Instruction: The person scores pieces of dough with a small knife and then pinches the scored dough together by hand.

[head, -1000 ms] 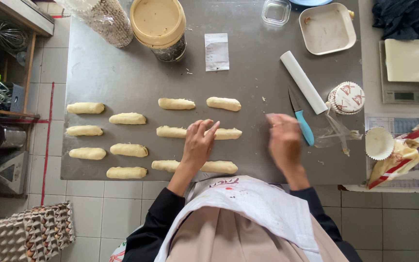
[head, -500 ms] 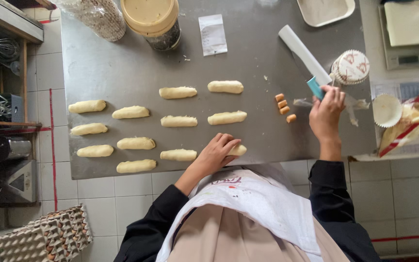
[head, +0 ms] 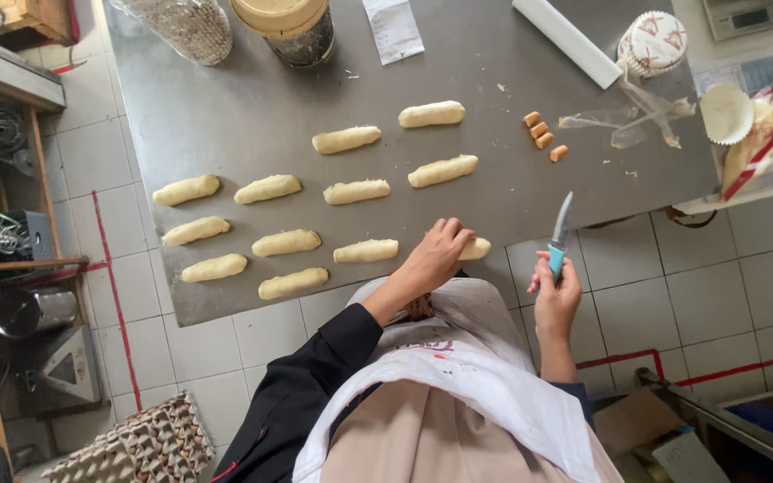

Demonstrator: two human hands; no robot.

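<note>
Left hand (head: 436, 255) rests fingers curled on dough log (head: 474, 248) at bench (head: 252, 125) near edge. Right hand (head: 555, 300) at 3 o'clock grips turquoise-handled knife (head: 560, 234), blade up.

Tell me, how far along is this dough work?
Eleven shaped dough logs already lie in rows on the steel table, and four small caramel-coloured pieces sit cut nearby. In hand: the left hand presses the nearest dough log, while the right hand holds a blue-handled knife. None of the logs looks cut or filled yet.
</note>
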